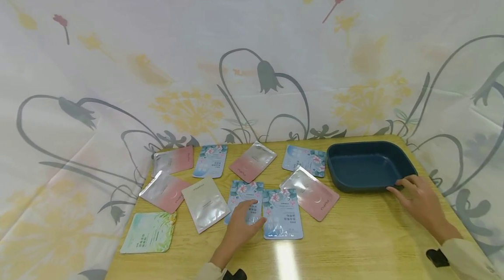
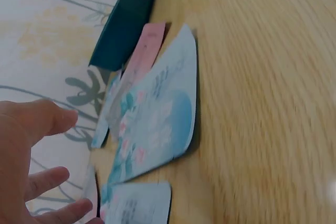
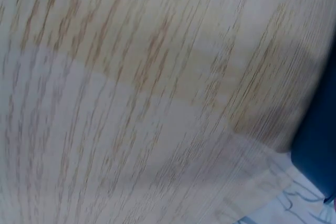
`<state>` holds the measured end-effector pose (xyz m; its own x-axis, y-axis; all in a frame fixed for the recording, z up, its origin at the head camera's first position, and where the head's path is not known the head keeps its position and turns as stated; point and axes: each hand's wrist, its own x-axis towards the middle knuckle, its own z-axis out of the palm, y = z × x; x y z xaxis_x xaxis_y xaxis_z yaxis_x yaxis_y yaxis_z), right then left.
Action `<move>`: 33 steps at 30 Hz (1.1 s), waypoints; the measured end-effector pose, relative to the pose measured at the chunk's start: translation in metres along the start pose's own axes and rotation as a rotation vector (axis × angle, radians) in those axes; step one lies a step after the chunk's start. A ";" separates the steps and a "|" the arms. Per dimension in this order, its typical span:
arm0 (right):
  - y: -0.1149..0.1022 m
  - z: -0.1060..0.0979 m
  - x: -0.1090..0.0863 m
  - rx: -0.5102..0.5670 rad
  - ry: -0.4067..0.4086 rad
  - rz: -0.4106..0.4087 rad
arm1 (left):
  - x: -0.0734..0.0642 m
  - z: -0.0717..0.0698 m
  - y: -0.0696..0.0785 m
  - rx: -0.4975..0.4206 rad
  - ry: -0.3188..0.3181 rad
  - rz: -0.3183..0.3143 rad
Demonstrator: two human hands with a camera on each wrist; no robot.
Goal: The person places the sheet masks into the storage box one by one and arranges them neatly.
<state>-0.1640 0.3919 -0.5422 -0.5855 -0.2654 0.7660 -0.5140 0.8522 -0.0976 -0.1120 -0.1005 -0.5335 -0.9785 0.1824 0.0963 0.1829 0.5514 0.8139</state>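
At the table's right, my right hand (image 1: 421,203) pinches the front right rim of a dark blue rectangular tray (image 1: 350,187). A piece of the tray (image 3: 317,150) shows at the edge of the right wrist view; that hand does not. My left hand (image 1: 241,227), fingers apart, hovers over a blue floral sachet (image 1: 246,188) and partly covers it. Beside it on the right lies another blue floral sachet (image 1: 283,221). The left wrist view shows the left hand (image 2: 21,145) with nothing between its fingers, near a flat floral sachet (image 2: 163,114).
Several more flat sachets lie about the wooden table: pink and silver ones (image 1: 320,203), a cream one (image 1: 204,201), a green one (image 1: 149,234) and blue floral ones (image 1: 210,162). A flower-printed cloth (image 1: 252,22) hangs behind the table's back edge.
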 end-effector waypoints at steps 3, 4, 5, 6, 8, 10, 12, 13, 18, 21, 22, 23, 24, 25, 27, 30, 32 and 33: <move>-0.006 0.003 0.002 -0.006 -0.006 -0.011 | -0.001 0.010 0.004 -0.033 -0.014 -0.047; -0.008 0.004 0.002 -0.013 -0.009 -0.016 | -0.001 0.013 0.005 -0.045 -0.018 -0.067; -0.011 0.005 0.002 -0.020 -0.014 -0.018 | -0.001 0.016 0.006 -0.053 -0.021 -0.089; -0.013 0.006 0.002 -0.028 -0.018 -0.018 | -0.002 0.019 0.007 -0.058 -0.024 -0.114; -0.017 0.007 0.003 -0.045 -0.025 -0.015 | -0.002 0.025 0.009 -0.055 -0.018 -0.149; -0.021 0.008 0.004 -0.052 -0.024 -0.007 | -0.003 0.031 0.010 -0.042 -0.009 -0.172; -0.023 0.009 0.004 -0.053 -0.020 0.000 | -0.003 0.036 0.011 -0.019 -0.002 -0.184; -0.025 0.009 0.004 -0.054 -0.016 0.003 | -0.003 0.039 0.011 -0.005 0.005 -0.187; -0.028 0.011 0.003 -0.059 -0.017 0.042 | -0.004 0.053 0.011 0.026 0.077 -0.195; -0.029 0.011 0.002 -0.060 -0.031 0.067 | -0.004 0.061 0.011 0.020 0.129 -0.207; -0.029 0.011 0.002 -0.057 -0.035 0.071 | -0.004 0.063 0.011 0.019 0.141 -0.209; -0.029 0.012 0.001 -0.057 -0.038 0.073 | -0.004 0.064 0.011 0.020 0.152 -0.206; -0.029 0.012 0.001 -0.055 -0.040 0.075 | -0.003 0.065 0.011 0.020 0.161 -0.201; -0.029 0.012 0.001 -0.056 -0.039 0.074 | -0.003 0.065 0.012 0.020 0.168 -0.195; -0.028 0.012 0.001 -0.059 -0.037 0.067 | -0.002 0.065 0.013 0.009 0.174 -0.186; -0.028 0.012 0.001 -0.063 -0.031 0.059 | -0.002 0.064 0.017 0.011 0.168 -0.179; -0.028 0.011 0.001 -0.066 -0.035 0.058 | -0.001 0.064 0.020 0.031 0.158 -0.181; -0.028 0.011 0.001 -0.066 -0.038 0.059 | -0.001 0.063 0.021 0.040 0.156 -0.181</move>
<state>-0.1574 0.3628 -0.5456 -0.6374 -0.2293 0.7356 -0.4360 0.8945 -0.0990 -0.1008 -0.0373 -0.5525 -0.9980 -0.0486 0.0403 0.0034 0.5965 0.8026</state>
